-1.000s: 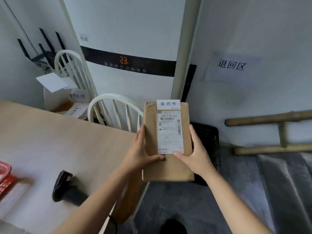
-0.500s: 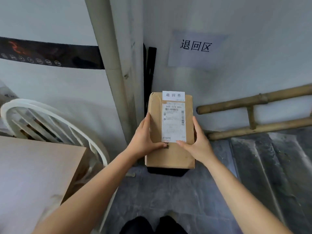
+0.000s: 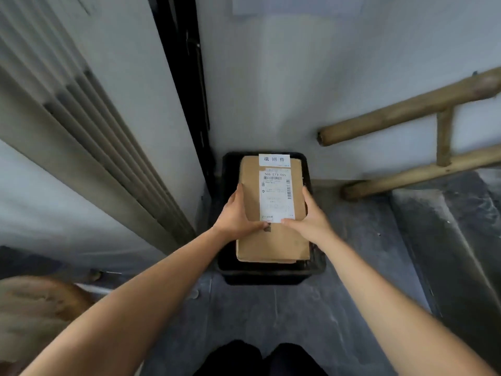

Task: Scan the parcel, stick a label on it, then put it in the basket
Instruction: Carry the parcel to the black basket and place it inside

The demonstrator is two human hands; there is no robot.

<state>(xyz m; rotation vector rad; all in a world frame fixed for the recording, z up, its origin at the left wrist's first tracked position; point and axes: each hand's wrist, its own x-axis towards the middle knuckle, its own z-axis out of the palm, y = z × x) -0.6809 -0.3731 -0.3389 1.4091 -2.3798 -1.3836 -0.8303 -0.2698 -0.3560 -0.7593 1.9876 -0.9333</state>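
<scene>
A flat brown cardboard parcel (image 3: pixel 271 240) is held face up over a black basket (image 3: pixel 271 272) that stands on the floor against the wall. The parcel carries a white shipping label (image 3: pixel 276 196) and a small white sticker with printed characters (image 3: pixel 274 159) at its far edge. My left hand (image 3: pixel 235 218) grips the parcel's left side, thumb on top. My right hand (image 3: pixel 311 221) grips its right side, thumb at the label's lower edge. The parcel hides most of the basket's inside; whether it rests on the bottom cannot be told.
A tall white air-conditioner unit (image 3: pixel 95 118) rises at the left, with a dark gap (image 3: pixel 187 77) beside it. A bamboo ladder (image 3: pixel 423 137) leans along the wall at the right. Grey floor (image 3: pixel 284 316) lies in front of the basket. A wooden table corner (image 3: pixel 35 308) shows lower left.
The view has swung right and down, away from the table. Both hands have carried the parcel down toward the floor, so that it now sits over the black basket.
</scene>
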